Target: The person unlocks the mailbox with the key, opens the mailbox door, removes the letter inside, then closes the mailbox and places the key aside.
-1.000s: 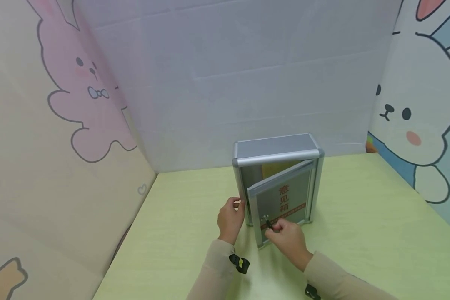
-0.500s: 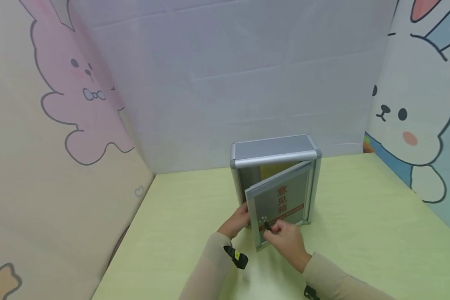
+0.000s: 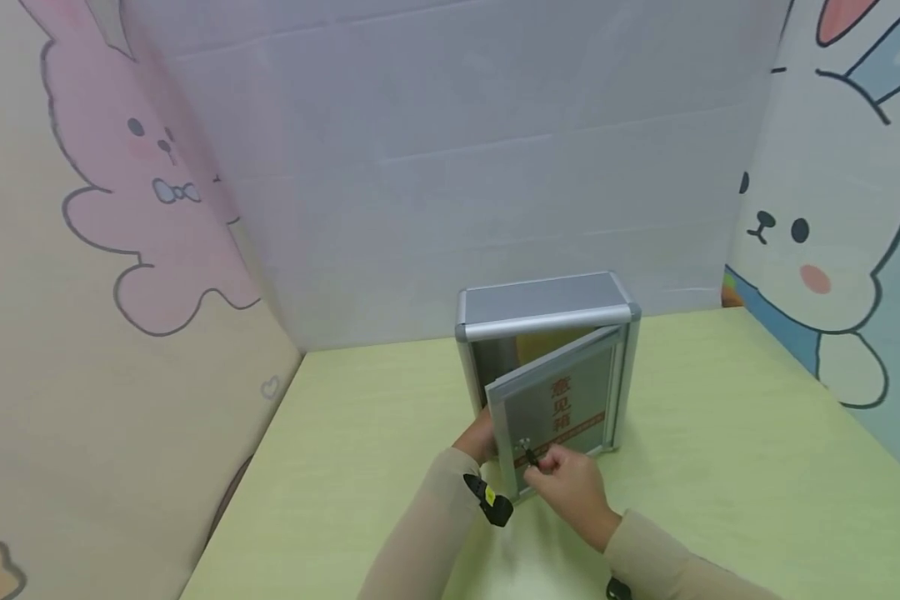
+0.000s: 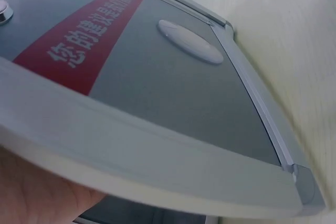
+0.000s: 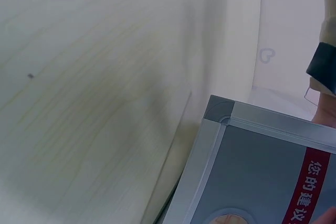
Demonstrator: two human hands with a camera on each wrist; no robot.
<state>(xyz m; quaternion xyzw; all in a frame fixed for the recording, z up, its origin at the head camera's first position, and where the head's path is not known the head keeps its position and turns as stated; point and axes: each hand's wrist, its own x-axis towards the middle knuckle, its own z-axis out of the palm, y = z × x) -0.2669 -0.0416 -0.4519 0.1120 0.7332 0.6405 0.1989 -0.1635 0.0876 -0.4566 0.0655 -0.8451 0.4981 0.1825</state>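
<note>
A grey metal suggestion box [image 3: 543, 300] stands upright on the table, its front door [image 3: 551, 408] swung partly outward on the right side. My right hand [image 3: 572, 490] pinches a dark key [image 3: 531, 457] at the lock on the door's left part. Behind the door's free edge, my left hand [image 3: 480, 435] reaches into the box; its fingers are hidden. In the left wrist view, part of that hand [image 4: 42, 192] shows below the door's frame [image 4: 142, 150]. The right wrist view shows the door's lower corner [image 5: 219, 108] and its red stripe [image 5: 307, 187].
Something yellow [image 3: 543, 343] shows inside the box through the gap. The pale yellow tabletop [image 3: 727, 433] extends on both sides of the box. A plain cloth wall [image 3: 450, 167] stands behind, with rabbit-printed walls left and right.
My left hand has moved from beside the box's left edge to behind the door, into the opening. My right hand keeps its pinch on the key, and the door stands about as wide as before.
</note>
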